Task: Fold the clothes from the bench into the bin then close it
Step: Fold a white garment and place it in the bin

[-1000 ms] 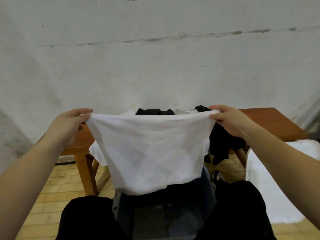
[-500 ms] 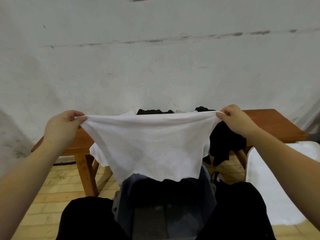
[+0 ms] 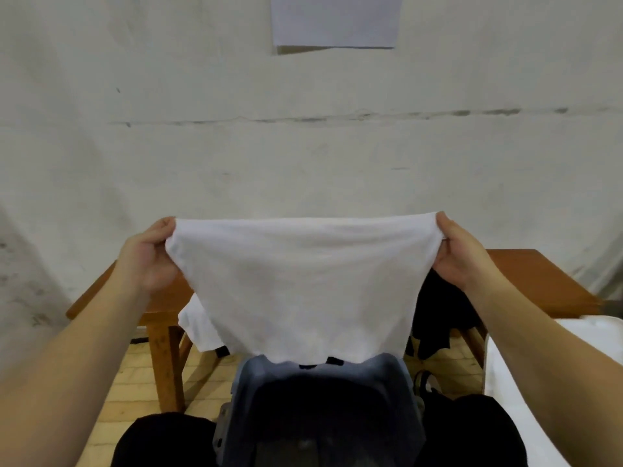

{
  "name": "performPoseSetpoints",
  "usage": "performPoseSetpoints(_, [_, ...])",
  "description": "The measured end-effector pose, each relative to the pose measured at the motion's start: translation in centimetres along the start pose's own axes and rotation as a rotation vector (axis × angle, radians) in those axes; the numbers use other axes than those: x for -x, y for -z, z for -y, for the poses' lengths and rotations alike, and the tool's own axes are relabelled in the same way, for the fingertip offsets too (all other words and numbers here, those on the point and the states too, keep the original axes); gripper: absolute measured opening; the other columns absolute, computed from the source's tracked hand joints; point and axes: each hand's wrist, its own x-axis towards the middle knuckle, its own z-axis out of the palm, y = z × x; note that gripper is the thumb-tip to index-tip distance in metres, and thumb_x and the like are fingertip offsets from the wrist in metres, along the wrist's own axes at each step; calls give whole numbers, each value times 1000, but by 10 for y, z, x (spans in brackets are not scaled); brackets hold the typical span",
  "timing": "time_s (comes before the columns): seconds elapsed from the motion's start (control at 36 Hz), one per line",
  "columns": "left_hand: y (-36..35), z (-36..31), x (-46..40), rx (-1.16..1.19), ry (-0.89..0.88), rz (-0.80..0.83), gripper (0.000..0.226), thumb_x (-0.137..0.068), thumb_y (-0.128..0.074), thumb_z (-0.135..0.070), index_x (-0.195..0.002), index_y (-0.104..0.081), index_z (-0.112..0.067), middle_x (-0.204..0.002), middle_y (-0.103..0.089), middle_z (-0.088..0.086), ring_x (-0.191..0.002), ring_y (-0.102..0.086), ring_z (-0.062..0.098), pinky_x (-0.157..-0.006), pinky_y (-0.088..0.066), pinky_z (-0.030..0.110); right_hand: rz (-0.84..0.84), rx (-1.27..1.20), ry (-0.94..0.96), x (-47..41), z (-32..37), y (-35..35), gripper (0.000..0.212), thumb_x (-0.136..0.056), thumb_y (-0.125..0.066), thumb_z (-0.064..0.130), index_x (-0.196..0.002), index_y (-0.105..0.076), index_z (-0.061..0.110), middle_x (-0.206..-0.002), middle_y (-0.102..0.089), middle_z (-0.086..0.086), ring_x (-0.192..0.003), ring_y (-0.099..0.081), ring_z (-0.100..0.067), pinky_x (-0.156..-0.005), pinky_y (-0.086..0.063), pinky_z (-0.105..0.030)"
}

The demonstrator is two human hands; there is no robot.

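Observation:
A white garment (image 3: pixel 303 284) hangs stretched between my two hands in front of me. My left hand (image 3: pixel 148 261) grips its top left corner and my right hand (image 3: pixel 462 254) grips its top right corner. Its lower edge hangs just above the open grey-blue bin (image 3: pixel 246 392), which stands between my knees. Behind the garment is the wooden bench (image 3: pixel 546 281). A black garment (image 3: pixel 438 315) hangs over the bench's front at the right, and another white garment (image 3: pixel 199 328) droops at the left. The held garment hides the rest of the bench pile.
A white wall stands close behind the bench, with a sheet of paper (image 3: pixel 333 21) stuck high on it. A white lid-like object (image 3: pixel 553 375) lies at my right. My knees in black trousers (image 3: pixel 472 433) flank the bin. The floor is yellow brick.
Both hands have lifted the white garment higher, so its lower edge rose from inside the bin to just over the rim. The camera view has tilted up, showing the paper on the wall.

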Motion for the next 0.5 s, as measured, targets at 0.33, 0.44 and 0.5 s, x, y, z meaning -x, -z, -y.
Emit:
performPoseSetpoints(0.33, [-85, -37, 10, -2, -137, 617, 8, -83, -74, -15, -88, -69, -12, -99, -62, 10, -94, -58, 28, -90, -49, 38, 466, 328, 384, 69, 57, -109, 33, -59, -83, 60, -74, -74, 32, -81, -67, 8, -76, -54, -19, -73, -43, -35])
performPoseSetpoints(0.44, [-129, -15, 28, -229, -216, 661, 9, -72, -81, -30, -76, -73, -27, -106, -69, -3, -95, -60, 16, -84, -49, 23, 462, 420, 426, 75, 31, -137, 10, -70, -73, 44, -74, -75, 36, -77, -65, 10, -71, -49, -18, -64, -38, -25])
performPoseSetpoints(0.5, [-144, -5, 33, -242, -244, 676, 8, -77, -75, -21, -74, -74, -27, -107, -70, -4, -95, -60, 14, -87, -48, 23, 489, 372, 423, 80, 20, -151, 8, -77, -73, 30, -71, -74, 35, -78, -67, 11, -71, -54, -11, -67, -42, -23])
